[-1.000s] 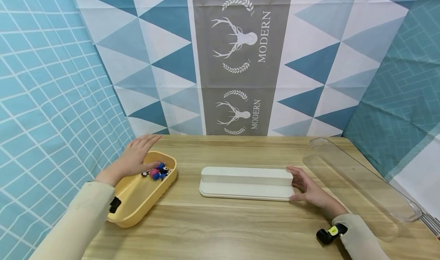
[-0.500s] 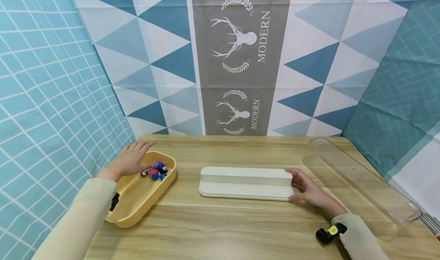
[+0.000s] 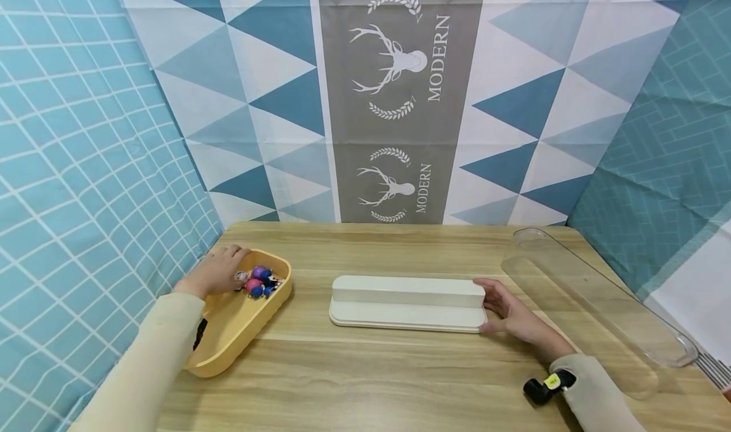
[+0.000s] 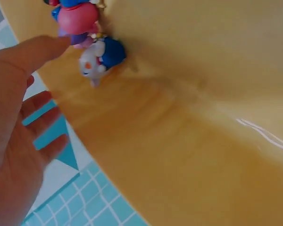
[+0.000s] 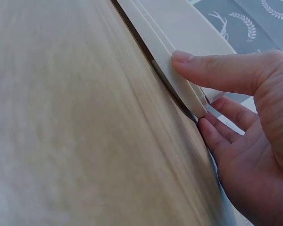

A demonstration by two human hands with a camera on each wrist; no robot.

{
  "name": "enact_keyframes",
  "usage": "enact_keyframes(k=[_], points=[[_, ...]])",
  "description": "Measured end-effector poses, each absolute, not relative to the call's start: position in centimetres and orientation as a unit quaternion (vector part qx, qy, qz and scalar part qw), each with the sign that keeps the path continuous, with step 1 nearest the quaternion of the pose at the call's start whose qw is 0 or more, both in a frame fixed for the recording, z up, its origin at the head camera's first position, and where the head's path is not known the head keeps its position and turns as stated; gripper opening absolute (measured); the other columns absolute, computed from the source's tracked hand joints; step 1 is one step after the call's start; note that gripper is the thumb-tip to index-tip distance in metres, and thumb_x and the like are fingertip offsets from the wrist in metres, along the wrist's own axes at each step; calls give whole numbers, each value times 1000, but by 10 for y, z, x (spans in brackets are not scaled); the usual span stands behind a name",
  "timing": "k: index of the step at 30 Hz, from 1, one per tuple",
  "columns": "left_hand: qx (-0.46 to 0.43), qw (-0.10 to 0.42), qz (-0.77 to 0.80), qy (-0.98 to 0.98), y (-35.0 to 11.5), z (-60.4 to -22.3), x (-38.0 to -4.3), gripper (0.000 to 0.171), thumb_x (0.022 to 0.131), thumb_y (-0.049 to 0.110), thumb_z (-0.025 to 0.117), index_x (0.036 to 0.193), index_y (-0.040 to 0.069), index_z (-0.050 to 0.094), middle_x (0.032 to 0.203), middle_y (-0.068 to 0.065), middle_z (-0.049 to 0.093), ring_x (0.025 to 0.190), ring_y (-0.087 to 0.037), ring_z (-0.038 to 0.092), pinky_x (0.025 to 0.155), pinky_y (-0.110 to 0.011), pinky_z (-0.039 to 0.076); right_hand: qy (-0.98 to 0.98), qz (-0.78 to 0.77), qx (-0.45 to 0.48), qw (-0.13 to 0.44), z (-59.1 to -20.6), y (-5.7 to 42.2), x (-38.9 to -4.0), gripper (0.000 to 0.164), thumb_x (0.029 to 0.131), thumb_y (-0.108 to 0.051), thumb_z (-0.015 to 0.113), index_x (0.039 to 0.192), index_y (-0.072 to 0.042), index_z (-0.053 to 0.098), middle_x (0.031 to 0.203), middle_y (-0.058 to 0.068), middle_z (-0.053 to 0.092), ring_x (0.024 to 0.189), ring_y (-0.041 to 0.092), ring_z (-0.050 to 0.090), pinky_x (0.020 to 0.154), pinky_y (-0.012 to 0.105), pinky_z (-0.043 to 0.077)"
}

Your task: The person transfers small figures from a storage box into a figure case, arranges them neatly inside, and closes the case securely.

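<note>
In the head view my left hand [image 3: 214,274] reaches over the far left side of a yellow tray [image 3: 231,324], low beside a cluster of small toy figurines [image 3: 257,284]. From the left wrist, the thumb lies near a pink-bodied figurine [image 4: 78,19], while the other fingers hang loosely outside the tray's rim. A figurine with a white head and blue body [image 4: 111,52] lies close by. At mid-table sits a long white stepped display base [image 3: 408,313]. My right hand [image 3: 516,314] grips its right end, thumb on the front edge and fingers behind.
A long clear plastic cover [image 3: 594,311] lies diagonally on the wooden table [image 3: 388,381] at the right. Patterned cloth walls stand behind and on both sides, with the blue tiled cloth [image 3: 85,165] close to my left arm.
My left hand has lowered from above the tray to the figurines, its fingers bending downward. The right hand stays on the white base.
</note>
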State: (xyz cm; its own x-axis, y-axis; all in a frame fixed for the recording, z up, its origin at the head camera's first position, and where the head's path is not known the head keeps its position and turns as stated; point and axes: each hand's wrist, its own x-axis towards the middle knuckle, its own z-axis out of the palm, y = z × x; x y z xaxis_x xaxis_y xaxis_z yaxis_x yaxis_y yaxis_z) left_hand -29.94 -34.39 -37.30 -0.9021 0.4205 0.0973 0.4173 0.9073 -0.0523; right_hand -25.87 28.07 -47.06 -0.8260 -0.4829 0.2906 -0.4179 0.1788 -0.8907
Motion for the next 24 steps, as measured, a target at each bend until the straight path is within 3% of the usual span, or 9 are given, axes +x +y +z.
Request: enact_keyframes(k=[5, 12, 16, 24], points=[[-235, 94, 84, -964, -349, -389, -303, 51, 84, 12, 74, 129, -6, 56, 124, -26, 53, 116, -46, 48, 94, -63, 39, 768, -569, -293, 28, -471, 281, -259, 93, 73, 7, 82, 148, 8, 27, 141, 37, 36, 121, -2, 48, 100, 15, 40], [-245, 100, 160, -951, -349, -404, -302, 40, 86, 9, 71, 122, -4, 62, 114, -20, 59, 107, -39, 52, 85, -57, 43, 768, -569, -295, 27, -473, 281, -259, 93, 73, 8, 82, 148, 9, 27, 140, 37, 37, 121, -2, 48, 100, 15, 40], [-253, 106, 187, -943, -346, -407, -301, 27, 85, 11, 71, 110, 1, 67, 105, -15, 60, 104, -36, 53, 81, -54, 43, 766, -571, -295, 27, -473, 282, -259, 93, 73, 8, 81, 148, 10, 26, 140, 38, 36, 120, -1, 48, 99, 15, 41], [-253, 123, 172, -944, -345, -409, -302, 18, 80, 11, 76, 94, 3, 68, 93, -11, 58, 95, -32, 53, 74, -48, 38, 767, -568, -297, 26, -472, 282, -259, 93, 74, 7, 81, 148, 10, 25, 141, 38, 36, 121, -2, 48, 100, 15, 40]])
